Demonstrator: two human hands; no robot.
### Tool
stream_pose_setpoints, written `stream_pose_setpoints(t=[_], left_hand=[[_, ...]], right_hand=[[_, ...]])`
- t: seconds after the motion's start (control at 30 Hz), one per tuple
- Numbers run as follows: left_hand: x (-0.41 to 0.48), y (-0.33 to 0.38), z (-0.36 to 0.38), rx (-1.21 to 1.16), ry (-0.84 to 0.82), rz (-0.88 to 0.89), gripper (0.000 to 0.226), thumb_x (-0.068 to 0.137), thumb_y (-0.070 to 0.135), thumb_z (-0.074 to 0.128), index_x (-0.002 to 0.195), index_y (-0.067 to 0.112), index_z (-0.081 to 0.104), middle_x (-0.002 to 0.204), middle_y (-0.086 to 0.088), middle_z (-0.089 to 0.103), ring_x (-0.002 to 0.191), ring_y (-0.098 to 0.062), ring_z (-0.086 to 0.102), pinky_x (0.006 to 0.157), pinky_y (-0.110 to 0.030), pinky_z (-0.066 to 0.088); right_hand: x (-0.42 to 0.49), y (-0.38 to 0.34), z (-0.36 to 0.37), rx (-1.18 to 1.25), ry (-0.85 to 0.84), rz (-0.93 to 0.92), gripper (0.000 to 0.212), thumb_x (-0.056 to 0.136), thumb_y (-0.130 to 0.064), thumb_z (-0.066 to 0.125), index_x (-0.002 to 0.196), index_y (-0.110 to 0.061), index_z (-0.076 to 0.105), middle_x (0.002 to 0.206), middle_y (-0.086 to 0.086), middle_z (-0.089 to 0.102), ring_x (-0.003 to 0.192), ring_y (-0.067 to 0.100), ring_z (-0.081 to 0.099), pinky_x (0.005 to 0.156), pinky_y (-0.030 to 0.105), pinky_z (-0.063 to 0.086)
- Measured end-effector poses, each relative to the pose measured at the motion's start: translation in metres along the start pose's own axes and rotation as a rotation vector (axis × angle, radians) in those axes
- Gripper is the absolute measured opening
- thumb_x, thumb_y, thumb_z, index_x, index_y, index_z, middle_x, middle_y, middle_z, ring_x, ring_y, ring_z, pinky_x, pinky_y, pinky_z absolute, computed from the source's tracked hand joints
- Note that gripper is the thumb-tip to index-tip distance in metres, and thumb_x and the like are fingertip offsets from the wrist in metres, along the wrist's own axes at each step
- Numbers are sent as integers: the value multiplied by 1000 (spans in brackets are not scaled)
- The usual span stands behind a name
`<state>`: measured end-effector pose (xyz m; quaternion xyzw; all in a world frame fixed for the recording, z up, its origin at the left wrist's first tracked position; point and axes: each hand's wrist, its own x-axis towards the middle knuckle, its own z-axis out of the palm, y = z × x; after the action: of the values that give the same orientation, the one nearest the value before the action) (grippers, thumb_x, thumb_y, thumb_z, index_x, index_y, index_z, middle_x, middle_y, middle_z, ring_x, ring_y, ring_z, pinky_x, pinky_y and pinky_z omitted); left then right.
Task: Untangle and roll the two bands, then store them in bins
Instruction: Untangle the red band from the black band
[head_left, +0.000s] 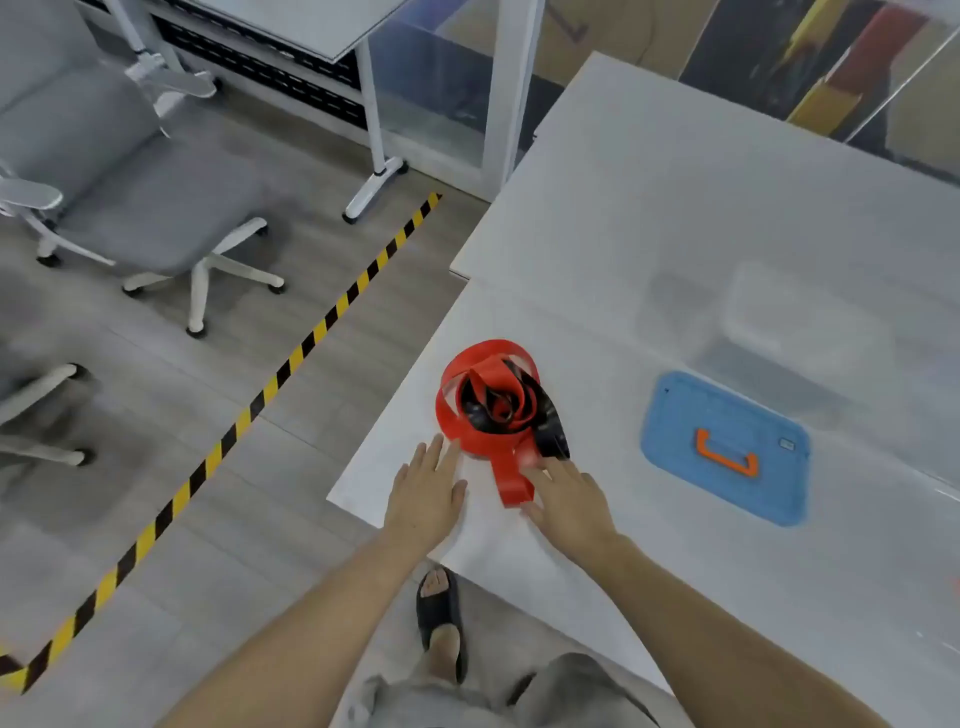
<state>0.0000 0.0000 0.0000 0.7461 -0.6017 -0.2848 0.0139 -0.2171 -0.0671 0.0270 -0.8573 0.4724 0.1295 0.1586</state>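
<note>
A red band (470, 428) and a black band (550, 423) lie tangled in one heap near the left edge of the white table (675, 218). A loose red end trails toward me between my hands. My left hand (425, 493) rests flat on the table just left of the heap, fingers spread, holding nothing. My right hand (569, 493) lies open beside the red tail, its fingertips touching or nearly touching the band; it grips nothing that I can see.
A blue bin lid with an orange handle (727, 447) lies on the table to the right. A clear plastic bin (795, 317), blurred, stands behind it. Grey office chairs (145, 208) and yellow-black floor tape (291, 364) are to the left.
</note>
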Motion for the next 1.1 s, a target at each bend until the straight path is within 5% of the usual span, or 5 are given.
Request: stream_pose_setpoints(t=[0.37, 0.57, 0.8, 0.97, 1.1], left_hand=[[36, -17, 22, -64, -124, 82, 70, 109, 31, 44, 167, 21, 7, 174, -7, 7, 159, -36, 17, 129, -46, 23], [32, -12, 12, -127, -44, 120, 69, 108, 27, 48, 166, 21, 11, 174, -4, 13, 160, -31, 16, 130, -37, 15], [15, 14, -6, -274, 100, 178, 78, 102, 26, 63, 165, 23, 16, 168, -3, 34, 151, -25, 39, 122, -33, 34], [12, 27, -27, -257, 326, 182, 74, 98, 24, 68, 162, 23, 31, 131, -6, 69, 114, -27, 65, 98, -38, 53], [17, 31, -44, -171, 426, 236, 30, 99, 21, 60, 124, 36, 66, 104, 10, 75, 95, -20, 68, 89, -36, 52]], right_hand=[[39, 1, 15, 69, -187, -26, 53, 100, -37, 66, 151, -29, 52, 151, -2, 53, 132, 26, 54, 101, 42, 52], [27, 9, -9, 455, 21, -20, 23, 104, -35, 59, 125, -31, 69, 117, -8, 62, 104, 17, 64, 88, 35, 53], [3, 13, -68, 699, 227, -39, 16, 104, -23, 63, 94, -22, 76, 93, -10, 71, 86, 7, 63, 81, 25, 49], [-14, 12, -95, 688, 216, -80, 16, 105, -23, 61, 107, -21, 77, 97, -8, 73, 90, 11, 65, 85, 22, 49], [-22, 16, -101, 661, 237, -74, 16, 105, -25, 62, 111, -21, 76, 101, -11, 74, 91, 6, 67, 85, 18, 50]])
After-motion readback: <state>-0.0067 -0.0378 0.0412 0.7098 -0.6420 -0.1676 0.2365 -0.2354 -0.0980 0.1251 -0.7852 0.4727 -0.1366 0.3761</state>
